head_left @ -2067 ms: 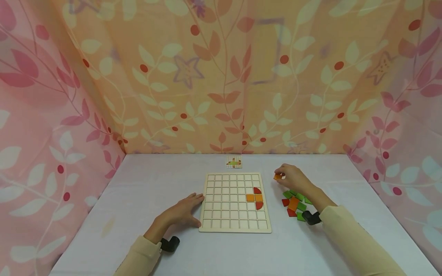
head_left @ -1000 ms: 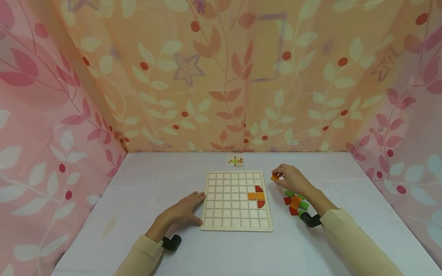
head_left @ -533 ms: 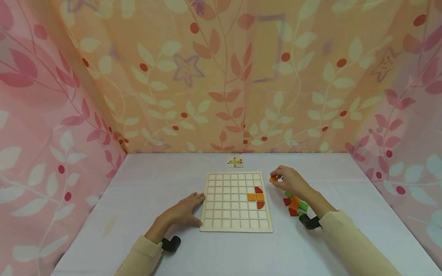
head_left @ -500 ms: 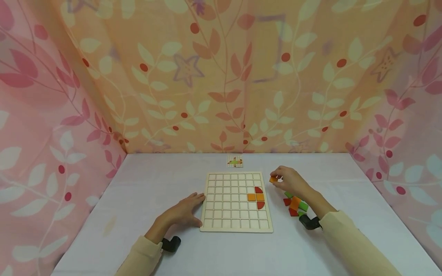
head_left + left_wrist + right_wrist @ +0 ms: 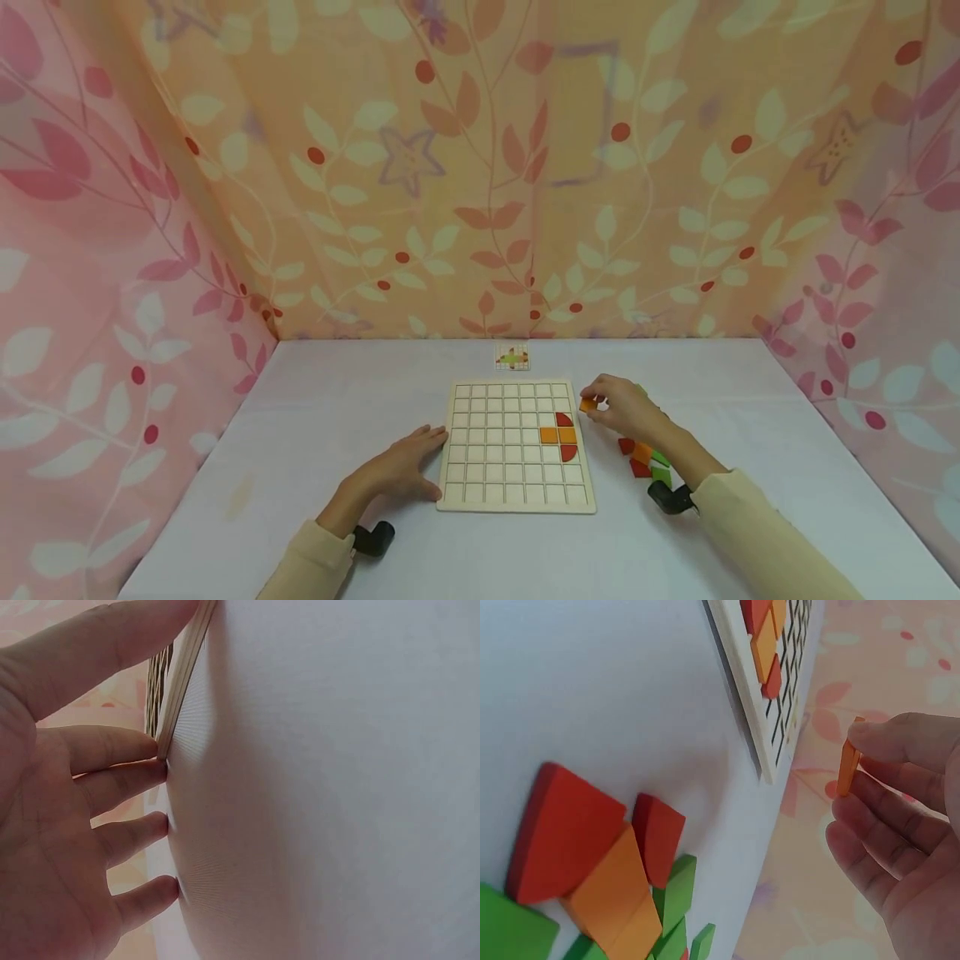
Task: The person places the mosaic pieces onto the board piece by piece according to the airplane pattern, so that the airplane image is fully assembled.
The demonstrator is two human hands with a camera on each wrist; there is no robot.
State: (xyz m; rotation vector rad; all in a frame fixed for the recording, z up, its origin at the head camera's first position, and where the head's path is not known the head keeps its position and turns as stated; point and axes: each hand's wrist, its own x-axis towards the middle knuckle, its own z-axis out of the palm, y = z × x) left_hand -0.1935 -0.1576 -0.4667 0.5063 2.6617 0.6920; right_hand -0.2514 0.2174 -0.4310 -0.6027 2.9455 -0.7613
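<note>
My right hand [image 5: 626,410] pinches an orange tile [image 5: 848,759] between thumb and fingers, raised just off the board's right edge. The right wrist view shows a line along its side; whether two pieces are stacked cannot be told. My left hand [image 5: 396,467] has its fingers spread, with thumb and fingertips touching the left edge of the wooden grid board [image 5: 517,507]. Two orange squares [image 5: 550,436] lie side by side at the board's right side. A red quarter-round [image 5: 564,419] sits above the outer square and another red quarter-round [image 5: 568,452] below it.
Loose red, orange and green tiles [image 5: 615,900] lie heaped right of the board, partly hidden under the right forearm. A small pattern card [image 5: 512,357] lies behind the board. Floral cloth [image 5: 480,208] walls in the white table [image 5: 360,383] at the back and sides.
My right hand has come left and a little nearer to me, closer to the board's edge, still pinching the orange tile. The left hand stays at the board. The head view has tilted slightly.
</note>
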